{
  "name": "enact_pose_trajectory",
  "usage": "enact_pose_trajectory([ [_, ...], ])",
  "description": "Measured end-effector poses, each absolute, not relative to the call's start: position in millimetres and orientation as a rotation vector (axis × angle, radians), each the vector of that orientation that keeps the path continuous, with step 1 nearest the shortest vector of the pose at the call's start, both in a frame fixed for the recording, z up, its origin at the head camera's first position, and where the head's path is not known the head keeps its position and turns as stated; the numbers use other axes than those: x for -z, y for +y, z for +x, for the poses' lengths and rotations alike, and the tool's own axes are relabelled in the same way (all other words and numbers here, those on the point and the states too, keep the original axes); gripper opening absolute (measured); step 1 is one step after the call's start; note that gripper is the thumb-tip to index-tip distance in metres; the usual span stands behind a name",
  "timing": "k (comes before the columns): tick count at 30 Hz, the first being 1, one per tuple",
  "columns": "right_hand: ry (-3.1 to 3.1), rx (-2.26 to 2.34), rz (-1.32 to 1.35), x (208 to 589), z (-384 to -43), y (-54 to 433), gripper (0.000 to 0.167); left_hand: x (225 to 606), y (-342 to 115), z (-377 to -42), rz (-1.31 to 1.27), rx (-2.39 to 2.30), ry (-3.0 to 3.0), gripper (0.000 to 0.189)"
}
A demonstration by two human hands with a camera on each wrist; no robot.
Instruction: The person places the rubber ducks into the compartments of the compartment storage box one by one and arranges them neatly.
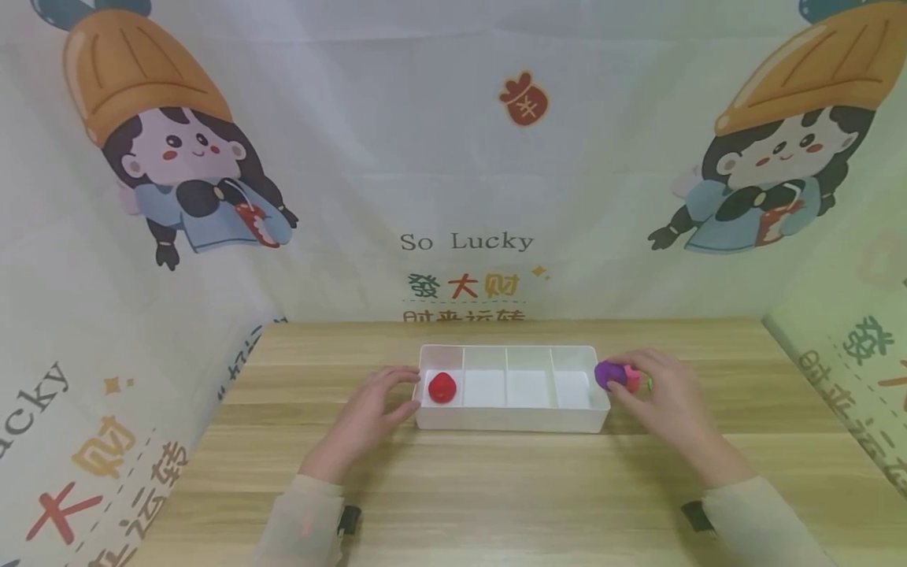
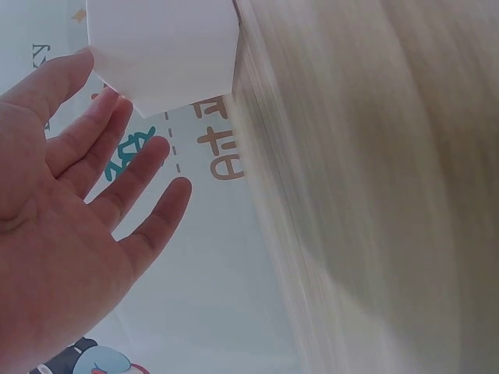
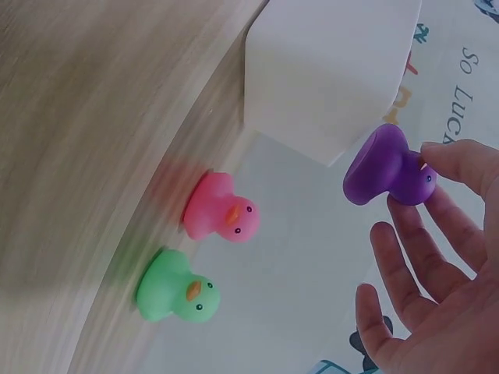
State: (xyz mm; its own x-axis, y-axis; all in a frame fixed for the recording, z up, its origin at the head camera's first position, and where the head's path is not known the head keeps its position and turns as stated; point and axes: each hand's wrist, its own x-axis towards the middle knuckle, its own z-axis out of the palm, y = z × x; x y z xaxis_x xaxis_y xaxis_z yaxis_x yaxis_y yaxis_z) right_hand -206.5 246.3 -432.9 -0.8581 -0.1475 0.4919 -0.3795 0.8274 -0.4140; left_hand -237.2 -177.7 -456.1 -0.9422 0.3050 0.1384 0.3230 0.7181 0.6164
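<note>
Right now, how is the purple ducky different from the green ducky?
The smooth purple toy duck is purple all over its body, but the smooth green toy duck is green. The purple duck is pinched in the right hand, while the green duck sits on the wood-grain table. The right wrist view shows one purple-duck eye, but both green-duck eyes. Both are smooth ducks with dark eyes.

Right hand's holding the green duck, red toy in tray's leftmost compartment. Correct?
Wrong colour: the right wrist view shows the right hand holding the purple duck; the green duck stands on the table. The red toy is in the leftmost compartment of the tray, as stated.
</note>
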Motion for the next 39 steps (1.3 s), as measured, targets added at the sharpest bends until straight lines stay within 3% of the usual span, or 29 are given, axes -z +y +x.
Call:
enact_pose_trajectory([
  [39, -2.498, -0.790, 0.480, 438.0, -213.4, 219.6, 0.028, 456.4, -177.0, -235.6, -0.512, 1.062, -2.893, 0.046],
])
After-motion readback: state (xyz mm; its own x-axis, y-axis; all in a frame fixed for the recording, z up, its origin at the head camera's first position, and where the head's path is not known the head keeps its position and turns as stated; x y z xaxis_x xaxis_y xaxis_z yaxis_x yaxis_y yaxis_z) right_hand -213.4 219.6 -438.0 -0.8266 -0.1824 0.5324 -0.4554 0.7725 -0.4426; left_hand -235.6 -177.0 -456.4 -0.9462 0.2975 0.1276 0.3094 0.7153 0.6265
